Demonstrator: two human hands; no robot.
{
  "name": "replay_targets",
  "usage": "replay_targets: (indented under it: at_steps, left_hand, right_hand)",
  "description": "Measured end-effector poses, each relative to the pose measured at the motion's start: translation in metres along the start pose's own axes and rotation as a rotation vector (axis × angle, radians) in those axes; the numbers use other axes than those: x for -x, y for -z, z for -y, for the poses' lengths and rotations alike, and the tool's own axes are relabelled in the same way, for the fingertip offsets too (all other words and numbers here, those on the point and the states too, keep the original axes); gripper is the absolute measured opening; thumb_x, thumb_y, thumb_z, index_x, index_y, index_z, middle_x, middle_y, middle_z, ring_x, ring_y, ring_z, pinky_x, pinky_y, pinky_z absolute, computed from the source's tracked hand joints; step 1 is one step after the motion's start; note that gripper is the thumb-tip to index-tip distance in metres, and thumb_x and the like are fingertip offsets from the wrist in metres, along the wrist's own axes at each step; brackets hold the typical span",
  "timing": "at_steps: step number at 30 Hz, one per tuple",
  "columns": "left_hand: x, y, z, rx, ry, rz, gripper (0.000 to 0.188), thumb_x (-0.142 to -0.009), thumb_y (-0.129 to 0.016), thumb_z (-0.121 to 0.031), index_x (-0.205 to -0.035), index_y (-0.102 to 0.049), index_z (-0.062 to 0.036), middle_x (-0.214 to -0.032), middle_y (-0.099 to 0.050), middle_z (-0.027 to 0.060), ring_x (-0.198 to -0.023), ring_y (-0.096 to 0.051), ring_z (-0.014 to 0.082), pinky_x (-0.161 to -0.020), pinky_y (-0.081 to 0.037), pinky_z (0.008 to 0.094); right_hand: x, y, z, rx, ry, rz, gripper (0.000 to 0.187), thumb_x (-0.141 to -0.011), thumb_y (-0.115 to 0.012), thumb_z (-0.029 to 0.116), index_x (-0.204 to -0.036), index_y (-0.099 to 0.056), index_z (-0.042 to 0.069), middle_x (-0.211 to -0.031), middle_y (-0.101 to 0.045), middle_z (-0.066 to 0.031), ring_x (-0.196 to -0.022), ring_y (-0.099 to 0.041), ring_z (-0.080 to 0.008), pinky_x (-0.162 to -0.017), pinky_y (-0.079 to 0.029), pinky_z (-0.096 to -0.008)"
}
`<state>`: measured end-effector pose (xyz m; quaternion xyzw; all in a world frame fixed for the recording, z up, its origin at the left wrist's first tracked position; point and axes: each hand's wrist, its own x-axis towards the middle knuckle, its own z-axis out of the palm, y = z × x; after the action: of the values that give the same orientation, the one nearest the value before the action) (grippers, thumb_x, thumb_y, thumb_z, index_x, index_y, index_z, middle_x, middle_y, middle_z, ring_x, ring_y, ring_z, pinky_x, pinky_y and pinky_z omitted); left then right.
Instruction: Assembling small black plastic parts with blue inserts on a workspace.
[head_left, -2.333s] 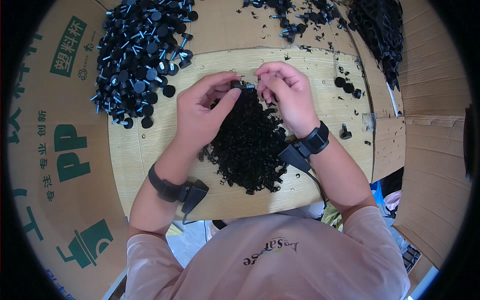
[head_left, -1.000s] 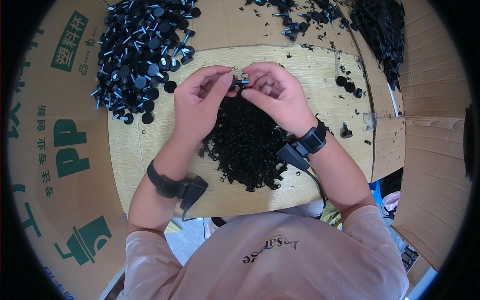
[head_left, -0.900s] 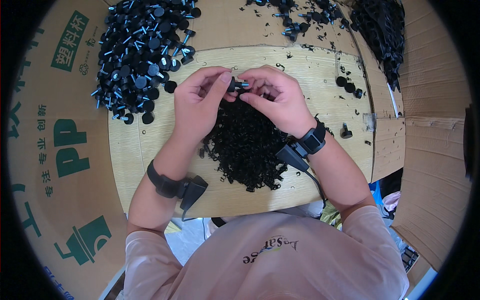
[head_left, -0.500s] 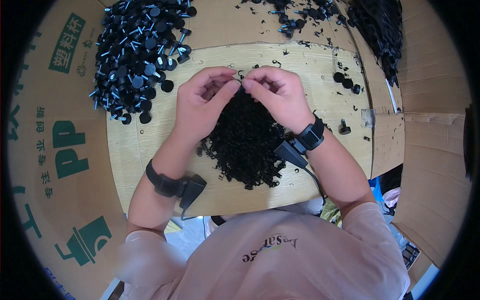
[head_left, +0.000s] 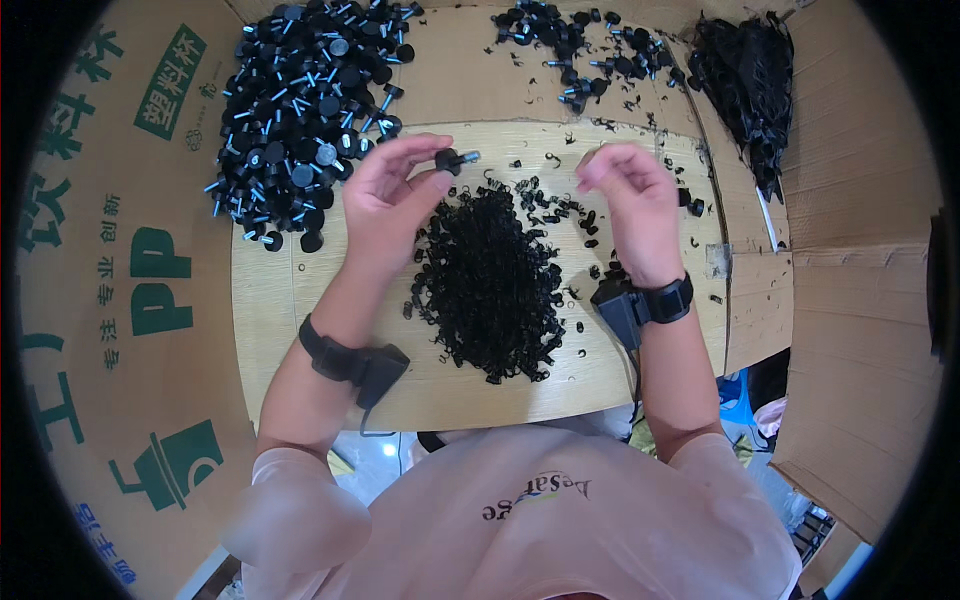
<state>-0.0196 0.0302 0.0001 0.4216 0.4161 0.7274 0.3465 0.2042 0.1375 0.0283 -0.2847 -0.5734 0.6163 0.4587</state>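
My left hand (head_left: 392, 195) pinches a black knob screw (head_left: 452, 160) with a shiny blue-grey shank, held above the board. My right hand (head_left: 630, 195) hovers to the right of it with fingers curled together; nothing shows in them. Between and below both hands lies a heap of small black clips (head_left: 492, 280) on a pale wooden board (head_left: 270, 300). A large pile of the same black knob screws (head_left: 300, 100) sits at the far left, close to my left hand.
A smaller scatter of knob screws (head_left: 580, 50) lies at the far centre. A bundle of black plastic strips (head_left: 748, 80) lies at the far right. Printed cardboard (head_left: 110, 300) surrounds the board. Both wrists wear black bands with small devices.
The hands were together over the clip heap, working on one knob screw. Now they have parted: the left carries the screw leftward, the right has drawn away to the right.
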Motion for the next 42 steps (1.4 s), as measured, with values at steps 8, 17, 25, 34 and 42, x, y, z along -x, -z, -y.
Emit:
replay_targets:
  at_steps: [8, 17, 25, 34, 42]
  left_hand:
    - [0.012, -0.013, 0.0, -0.03, -0.014, 0.183, 0.034, -0.077, -0.063, 0.015, -0.11, -0.059, 0.0042, -0.116, -0.06, 0.0153, -0.111, -0.059, 0.0234, -0.095, -0.049, 0.0353]
    - [0.019, -0.021, -0.004, -0.081, 0.136, 0.275, 0.033, -0.081, -0.065, 0.009, -0.114, -0.059, 0.0044, -0.111, -0.064, 0.0134, -0.102, -0.062, 0.0189, -0.09, -0.052, 0.0328]
    - [0.022, -0.025, 0.0, -0.086, 0.068, 0.246, 0.025, -0.079, -0.068, 0.009, -0.103, -0.064, 0.0042, -0.107, -0.063, 0.0124, -0.1, -0.062, 0.0177, -0.088, -0.052, 0.0289]
    - [0.02, -0.027, -0.003, -0.335, -0.213, 0.38, 0.023, -0.077, -0.067, 0.011, -0.097, -0.065, -0.0001, -0.109, -0.062, 0.0127, -0.101, -0.062, 0.0198, -0.086, -0.052, 0.0309]
    - [0.013, -0.012, 0.003, 0.039, -0.005, 0.016, 0.028, -0.084, -0.06, 0.012, -0.111, -0.058, 0.0032, -0.113, -0.057, 0.0093, -0.105, -0.058, 0.0174, -0.089, -0.048, 0.0285]
  right_hand:
    - [0.021, -0.035, -0.013, 0.268, 0.126, 0.349, 0.035, -0.075, -0.072, -0.003, -0.108, -0.061, 0.002, -0.1, -0.062, -0.0071, -0.087, -0.062, -0.014, -0.078, -0.052, -0.0265]
    - [0.025, -0.036, -0.001, 0.499, 0.204, 0.247, 0.014, -0.079, -0.072, 0.003, -0.093, -0.071, 0.002, -0.082, -0.068, -0.009, -0.07, -0.064, -0.0167, -0.067, -0.051, -0.0263]
    - [0.03, -0.036, -0.007, 0.52, 0.163, 0.186, 0.008, -0.082, -0.069, 0.006, -0.088, -0.07, 0.0, -0.076, -0.069, -0.0105, -0.065, -0.065, -0.0118, -0.062, -0.052, -0.0266]
    - [0.023, -0.026, 0.0, -0.132, -0.414, 0.242, 0.014, -0.093, -0.058, 0.008, -0.094, -0.063, -0.005, -0.085, -0.068, -0.012, -0.074, -0.067, -0.0155, -0.068, -0.056, -0.0269]
    - [0.016, 0.074, 0.074, 0.31, 0.309, -0.433, 0.017, -0.096, -0.056, 0.017, -0.095, -0.063, 0.002, -0.094, -0.069, -0.0105, -0.089, -0.065, -0.0171, -0.082, -0.052, -0.0305]
